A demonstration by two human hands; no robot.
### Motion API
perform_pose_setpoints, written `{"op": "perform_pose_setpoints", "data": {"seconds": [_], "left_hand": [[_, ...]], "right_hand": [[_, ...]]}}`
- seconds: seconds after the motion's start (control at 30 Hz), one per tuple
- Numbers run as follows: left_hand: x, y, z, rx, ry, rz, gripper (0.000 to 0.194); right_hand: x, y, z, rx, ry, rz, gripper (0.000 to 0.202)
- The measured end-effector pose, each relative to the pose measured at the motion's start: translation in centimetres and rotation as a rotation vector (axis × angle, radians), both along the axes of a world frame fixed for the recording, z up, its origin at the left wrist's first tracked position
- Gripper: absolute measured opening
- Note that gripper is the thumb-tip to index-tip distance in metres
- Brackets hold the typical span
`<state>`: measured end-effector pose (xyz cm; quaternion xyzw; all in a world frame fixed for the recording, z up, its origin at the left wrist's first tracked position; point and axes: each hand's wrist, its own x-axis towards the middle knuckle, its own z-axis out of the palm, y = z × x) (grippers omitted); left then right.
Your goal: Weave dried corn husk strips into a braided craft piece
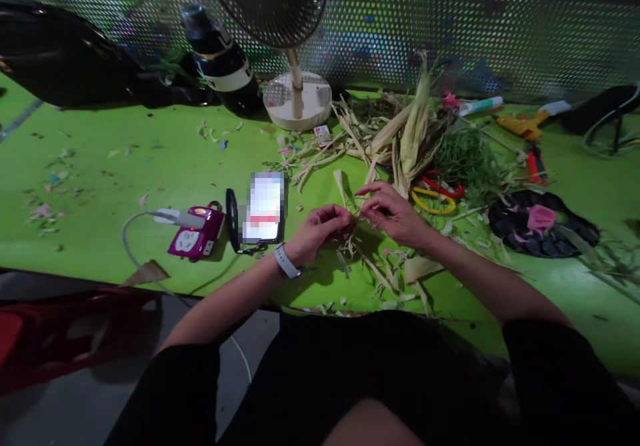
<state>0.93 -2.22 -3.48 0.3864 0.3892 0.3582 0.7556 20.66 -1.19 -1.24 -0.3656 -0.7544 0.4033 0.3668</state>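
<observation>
A pale strip of husk (pixel 341 185) stood up over the green desk (pixel 150 139). The left hand (pixel 327 226) pinched its low end. The right hand (pixel 393 213) bent close beside it, but I could not tell if it gripped anything. Husk scraps (pixel 421 270) lay below, a big husk pile (pixel 416 133) behind, and a phone (pixel 265 199) to the left.

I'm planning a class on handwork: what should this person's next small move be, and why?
Perhaps the right hand should gently smooth the pale strip while the left hand steadies it: the strip rises at the left hand's pinch, with the right hand close beside.
</observation>
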Motion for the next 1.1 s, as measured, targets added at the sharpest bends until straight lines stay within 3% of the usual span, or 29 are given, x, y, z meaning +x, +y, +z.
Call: {"op": "perform_pose_setpoints", "data": {"seconds": [0.17,0.27,0.73,0.93,1.1], "left_hand": [[-0.7,-0.1,0.5,0.262,0.074,-0.157,0.024],[-1.0,-0.2,0.8,0.357,0.068,-0.177,0.024],[-1.1,-0.2,0.5,0.343,0.004,-0.137,0.032],[-1.6,-0.3,0.8,0.436,0.029,-0.145,0.03],[-1.5,0.0,0.5,0.526,0.136,-0.052,0.029]], "right_hand": [[-0.4,0.1,-0.7,-0.148,-0.007,0.077,0.021],[-0.7,0.2,-1.2,-0.22,0.033,0.108,0.026],[-1.2,-0.2,-1.7,-0.23,0.035,0.084,0.029],[-1.1,0.1,-1.7,-0.055,-0.04,0.109,0.029],[-1.2,-0.1,-1.9,-0.076,0.021,0.086,0.026]]}}
